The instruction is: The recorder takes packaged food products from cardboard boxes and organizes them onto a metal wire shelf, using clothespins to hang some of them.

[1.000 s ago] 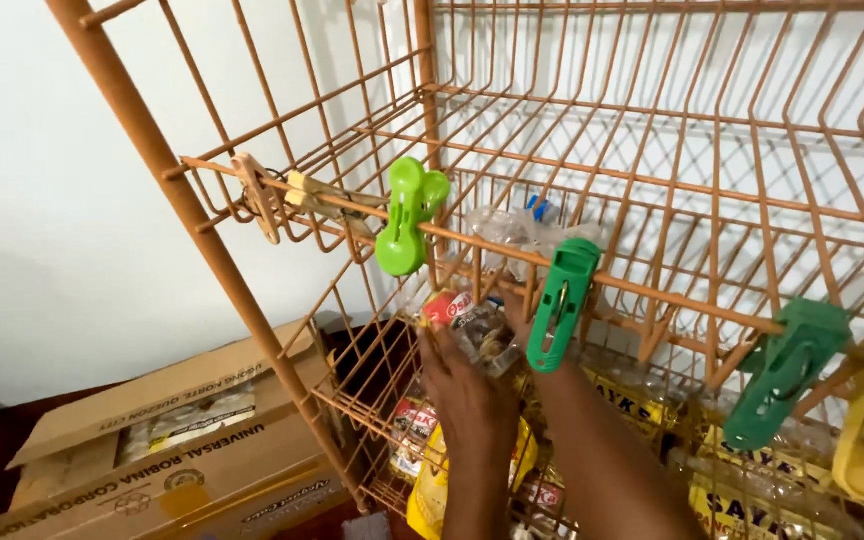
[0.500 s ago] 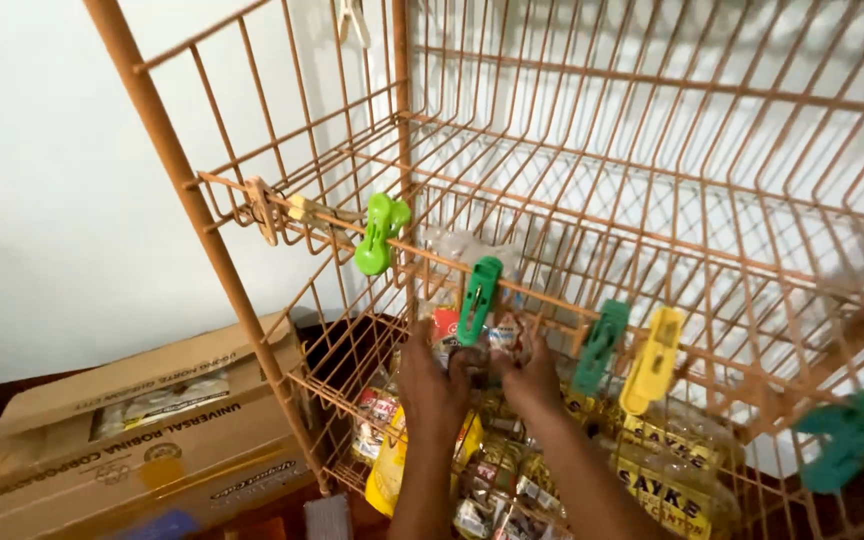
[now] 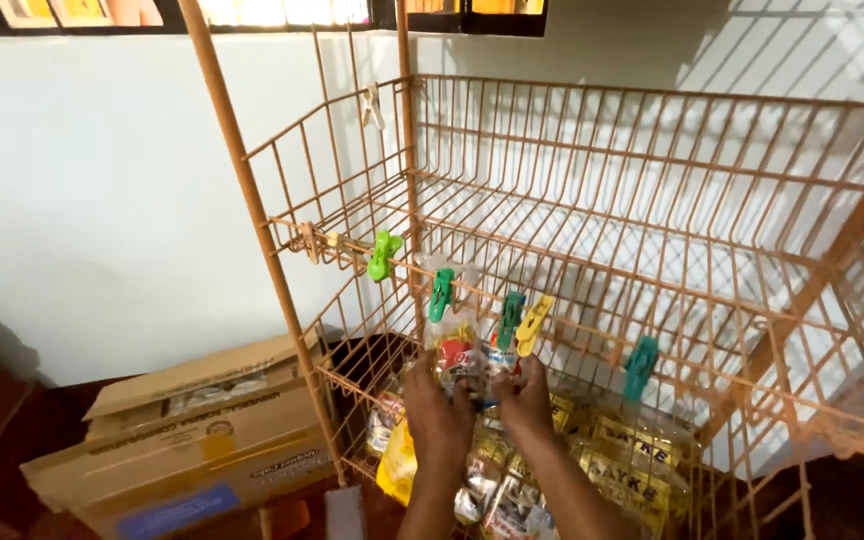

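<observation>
While both hands are raised to the front rail of the rack, the scene is laid out thus:

Left hand: the left hand (image 3: 439,412) is seen from the back, its fingers curled around the lower part of a small clear snack packet (image 3: 455,352).
Right hand: the right hand (image 3: 525,398) is held just beside the left, fingers bent onto a second packet (image 3: 495,362); how firmly it is pinched cannot be told.
Packets: both are hung below the rail, under a green clip (image 3: 441,294) and a teal clip (image 3: 510,318).
Other clips: a yellow clip (image 3: 534,324), a light green clip (image 3: 383,255) and another teal clip (image 3: 640,366) are fixed along the same rail.
Rack: an orange wire rack (image 3: 652,190) is stood against a pale wall; more packets are piled on its lower shelf.
Box: a cardboard box (image 3: 192,430) is set on the floor to its left.
</observation>
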